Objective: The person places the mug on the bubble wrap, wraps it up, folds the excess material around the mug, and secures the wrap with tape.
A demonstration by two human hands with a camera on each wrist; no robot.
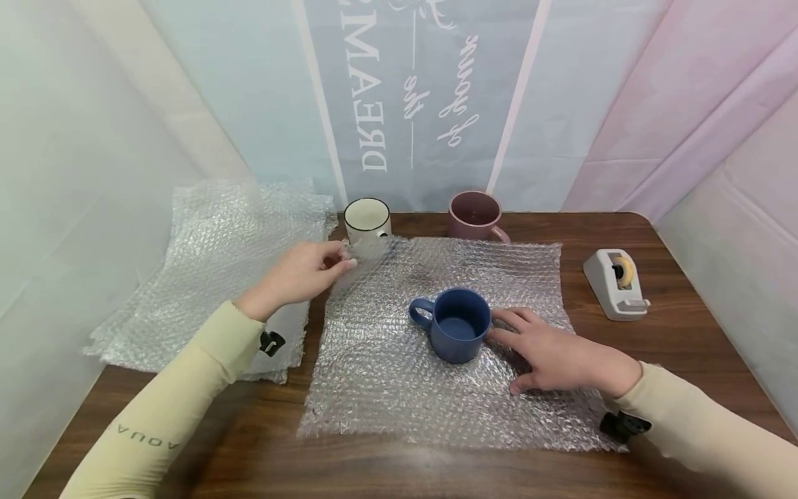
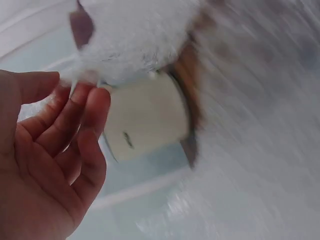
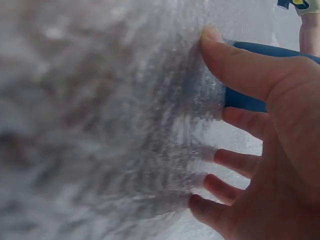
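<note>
Bubble wrap (image 1: 386, 395) lies beneath the upright blue mug (image 1: 458, 343). Beyond the blue mug, to its left, my left hand (image 1: 304, 270) pinches the wrap's far corner near a white mug (image 1: 366, 214); just right of the blue mug, my right hand (image 1: 555, 355) rests on the wrap, fingers spread.
</note>
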